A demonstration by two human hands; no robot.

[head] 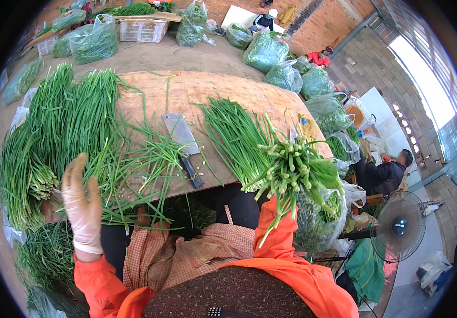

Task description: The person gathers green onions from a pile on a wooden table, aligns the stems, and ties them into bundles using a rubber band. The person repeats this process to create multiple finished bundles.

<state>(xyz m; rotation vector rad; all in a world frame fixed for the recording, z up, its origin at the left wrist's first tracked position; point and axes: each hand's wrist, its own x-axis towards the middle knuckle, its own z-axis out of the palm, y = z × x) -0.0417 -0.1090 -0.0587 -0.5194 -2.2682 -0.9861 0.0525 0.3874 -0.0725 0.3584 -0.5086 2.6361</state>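
Note:
My left hand (81,204), in a pale, stained glove, is raised at the table's near left edge with its fingers apart and nothing in them. Beside it lie tall heaps of long green chives (73,107). On the right, a bunch of green stalks (298,167) with pale cut ends towards me is held up at the end of my orange right sleeve (278,224). The stalks hide my right hand. Behind that bunch, a smaller pile of chives (236,139) lies on the wooden table (208,83). A cleaver (181,135) rests mid-table, with loose chives (145,159) scattered to its left.
A yellowish glove (307,127) lies at the table's right end. Plastic bags of greens (266,51) line the floor beyond. A fan (398,226) stands at right, near a seated person (383,171). Cut greens (45,254) are heaped below the left edge.

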